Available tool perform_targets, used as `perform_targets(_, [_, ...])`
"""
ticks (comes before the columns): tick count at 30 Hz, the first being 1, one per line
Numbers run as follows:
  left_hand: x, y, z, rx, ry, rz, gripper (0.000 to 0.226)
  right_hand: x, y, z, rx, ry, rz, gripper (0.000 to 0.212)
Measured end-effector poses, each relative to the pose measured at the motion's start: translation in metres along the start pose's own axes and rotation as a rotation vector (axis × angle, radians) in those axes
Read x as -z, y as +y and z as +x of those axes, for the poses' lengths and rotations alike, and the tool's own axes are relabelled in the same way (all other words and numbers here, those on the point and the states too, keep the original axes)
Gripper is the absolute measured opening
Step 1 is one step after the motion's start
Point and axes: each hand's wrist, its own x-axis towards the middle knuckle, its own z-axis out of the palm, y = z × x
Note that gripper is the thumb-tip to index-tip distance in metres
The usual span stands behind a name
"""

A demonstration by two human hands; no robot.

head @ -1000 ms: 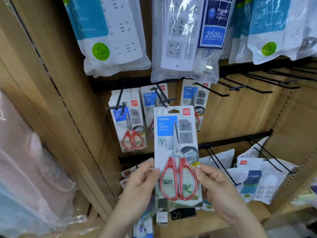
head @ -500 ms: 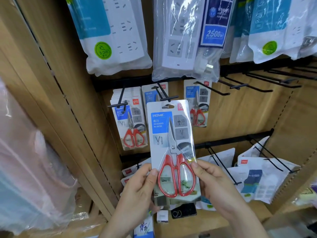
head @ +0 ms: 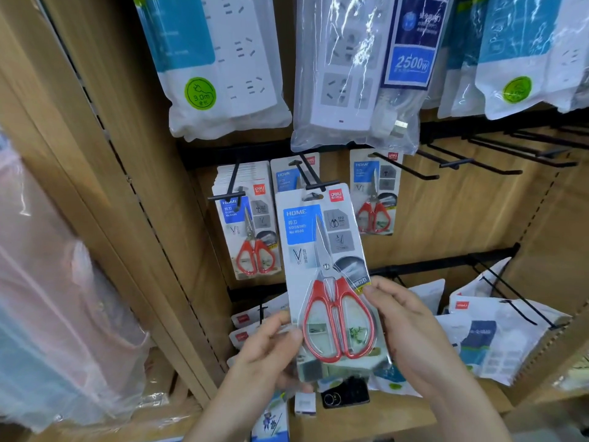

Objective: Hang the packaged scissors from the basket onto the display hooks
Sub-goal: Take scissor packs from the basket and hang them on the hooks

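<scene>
Two pinch grips on scissors pack [head: 328,275], left hand [head: 264,349] 8 o'clock edge, right hand [head: 404,320] 3 o'clock, hook tip [head: 322,186] 12 o'clock.

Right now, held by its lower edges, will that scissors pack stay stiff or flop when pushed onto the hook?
Probably stiff: the scissors pack stands straight above the left hand and right hand, unbent. Likely bottom-heavy, since the red handles sit low. Its glossy front may be slippery.

We are seeing a glossy plastic-fronted scissors pack [head: 322,224] (shiny metal blades [head: 321,247], red plastic handles [head: 314,314]) against a matt wooden panel [head: 462,218].
</scene>
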Motion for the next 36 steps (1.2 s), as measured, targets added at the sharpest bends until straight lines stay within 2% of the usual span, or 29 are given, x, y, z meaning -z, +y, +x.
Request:
perform_targets(2, [0.001,-0.005,-0.002,0.035,-0.04,0.003,0.039,0.0,0.0,0.007,-0.005,0.026,0.008,0.028])
perform_targets(5, [0.002,-0.009,-0.001,0.041,0.024,0.01,0.035,-0.002,0.004,0.017,-0.048,0.1,0.045,0.019])
perform_targets(7, [0.004,-0.011,0.001,0.004,0.04,0.085,0.026,-0.005,0.0,0.025,-0.035,0.117,0.042,0.027])
perform_targets(10, [0.009,-0.013,0.005,-0.031,0.06,0.188,0.021,-0.008,-0.027,0.043,0.042,0.079,-0.042,0.029])
perform_targets(17, [0.011,-0.013,0.023,-0.06,0.165,0.254,0.023,-0.018,-0.059,0.102,0.115,0.193,-0.256,0.03])
perform_targets(22, [0.013,-0.019,0.047,-0.049,0.221,0.235,0.022,-0.021,-0.054,0.121,0.07,0.235,-0.19,0.04])
perform_targets(26, [0.016,-0.023,0.066,-0.025,0.272,0.229,0.021,-0.014,-0.048,0.123,0.001,0.102,-0.265,0.031])
perform_targets(28, [0.016,-0.024,0.076,-0.031,0.288,0.234,0.02,-0.012,-0.048,0.126,0.03,0.103,-0.344,0.03])
perform_targets(31, [0.013,-0.02,0.089,-0.039,0.3,0.217,0.019,-0.014,-0.051,0.139,0.093,0.164,-0.412,0.04])
perform_targets(36, [0.017,-0.015,0.1,-0.024,0.366,0.141,0.024,-0.02,-0.051,0.177,0.025,0.22,-0.307,0.023])
